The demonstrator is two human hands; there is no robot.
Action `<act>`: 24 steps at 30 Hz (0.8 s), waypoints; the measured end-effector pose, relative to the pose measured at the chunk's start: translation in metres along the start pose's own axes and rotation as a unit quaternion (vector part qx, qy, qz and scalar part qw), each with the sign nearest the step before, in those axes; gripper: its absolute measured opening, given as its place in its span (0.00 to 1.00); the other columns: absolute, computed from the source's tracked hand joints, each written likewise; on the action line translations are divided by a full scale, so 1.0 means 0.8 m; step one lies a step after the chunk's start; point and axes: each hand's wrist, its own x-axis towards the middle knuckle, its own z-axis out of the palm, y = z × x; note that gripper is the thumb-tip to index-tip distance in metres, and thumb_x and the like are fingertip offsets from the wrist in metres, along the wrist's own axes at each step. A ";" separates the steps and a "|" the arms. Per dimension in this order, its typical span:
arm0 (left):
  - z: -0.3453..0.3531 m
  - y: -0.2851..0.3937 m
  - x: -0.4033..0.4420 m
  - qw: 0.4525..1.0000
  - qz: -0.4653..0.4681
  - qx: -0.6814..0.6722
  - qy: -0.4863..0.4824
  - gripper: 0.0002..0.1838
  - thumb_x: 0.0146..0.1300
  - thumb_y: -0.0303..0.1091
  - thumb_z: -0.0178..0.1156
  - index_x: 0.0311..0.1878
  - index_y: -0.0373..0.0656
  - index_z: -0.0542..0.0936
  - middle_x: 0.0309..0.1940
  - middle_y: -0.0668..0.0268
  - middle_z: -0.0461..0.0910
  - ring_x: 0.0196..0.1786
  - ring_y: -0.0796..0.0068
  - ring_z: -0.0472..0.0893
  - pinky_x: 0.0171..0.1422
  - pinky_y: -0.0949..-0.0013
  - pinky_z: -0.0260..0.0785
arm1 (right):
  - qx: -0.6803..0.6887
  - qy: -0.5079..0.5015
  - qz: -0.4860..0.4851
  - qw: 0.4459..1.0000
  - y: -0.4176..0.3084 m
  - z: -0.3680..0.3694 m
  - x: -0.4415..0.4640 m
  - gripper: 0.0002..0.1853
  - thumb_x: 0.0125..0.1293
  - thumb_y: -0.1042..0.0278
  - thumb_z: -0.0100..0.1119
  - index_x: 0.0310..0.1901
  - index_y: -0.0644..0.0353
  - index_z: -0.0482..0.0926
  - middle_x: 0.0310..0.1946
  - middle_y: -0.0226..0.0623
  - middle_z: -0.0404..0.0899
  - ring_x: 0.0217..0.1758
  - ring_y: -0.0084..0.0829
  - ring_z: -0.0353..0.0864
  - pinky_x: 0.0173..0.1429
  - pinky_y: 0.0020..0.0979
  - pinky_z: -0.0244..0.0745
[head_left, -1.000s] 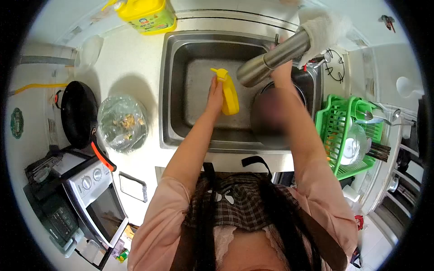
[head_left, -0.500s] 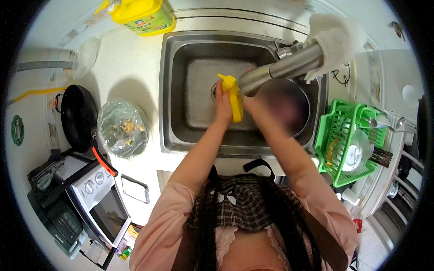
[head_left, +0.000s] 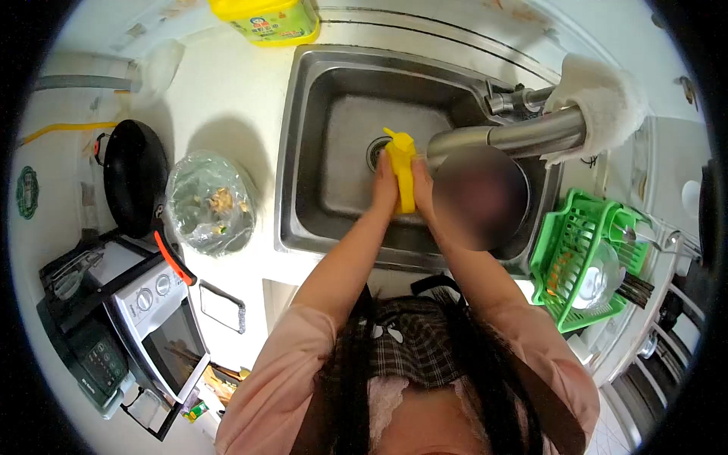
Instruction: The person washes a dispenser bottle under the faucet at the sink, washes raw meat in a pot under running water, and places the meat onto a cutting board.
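A yellow plastic bottle [head_left: 404, 174] with a thin pointed spout is held over the sink [head_left: 349, 163], near the drain. My left hand [head_left: 385, 184] presses against its left side, fingers closed round it. On the opposite side, my right hand [head_left: 422, 187] also grips the bottle, its fingers partly hidden behind it. Just right of my right hand sits a round vessel [head_left: 526, 189] with a thin metallic rim; its contents are blurred out. The steel faucet [head_left: 538, 138] reaches over the sink above my right hand, a white cloth [head_left: 599, 102] draped on it.
A yellow jug [head_left: 277, 21] stands behind the sink. On the left are a bag-lined bin [head_left: 211, 203] with food scraps, a black frying pan [head_left: 136, 178] and a countertop oven [head_left: 155, 303]. A green dish rack [head_left: 576, 258] with bowls stands at the right.
My right hand has come from near the faucet tip onto the bottle, so both hands now hold it. The bottle stays over the sink. The whole view has shifted slightly.
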 end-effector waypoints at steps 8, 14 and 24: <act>0.030 0.009 0.003 0.938 0.254 0.232 -0.041 0.29 0.66 0.46 0.41 0.65 0.39 0.55 0.64 0.52 0.53 0.66 0.54 0.53 0.68 0.64 0.45 | -0.291 0.092 -0.174 0.936 -0.009 -0.017 -0.010 0.29 0.64 0.53 0.46 0.59 0.68 0.60 0.40 0.56 0.75 0.44 0.43 0.74 0.50 0.39 0.65; 0.054 0.006 -0.015 0.950 0.227 0.216 -0.005 0.27 0.65 0.37 0.43 0.66 0.41 0.53 0.65 0.50 0.52 0.67 0.51 0.52 0.70 0.62 0.43 | 0.093 0.031 -0.032 0.995 0.034 -0.034 0.081 0.25 0.64 0.55 0.46 0.56 0.66 0.61 0.36 0.50 0.73 0.38 0.38 0.72 0.44 0.36 0.65; -0.038 -0.004 0.032 0.996 -0.008 0.085 0.038 0.35 0.63 0.62 0.36 0.63 0.44 0.61 0.56 0.59 0.67 0.57 0.64 0.68 0.60 0.63 0.59 | 0.376 -0.120 0.015 0.919 -0.065 -0.076 -0.047 0.19 0.65 0.59 0.46 0.52 0.62 0.64 0.29 0.40 0.71 0.29 0.30 0.69 0.34 0.30 0.66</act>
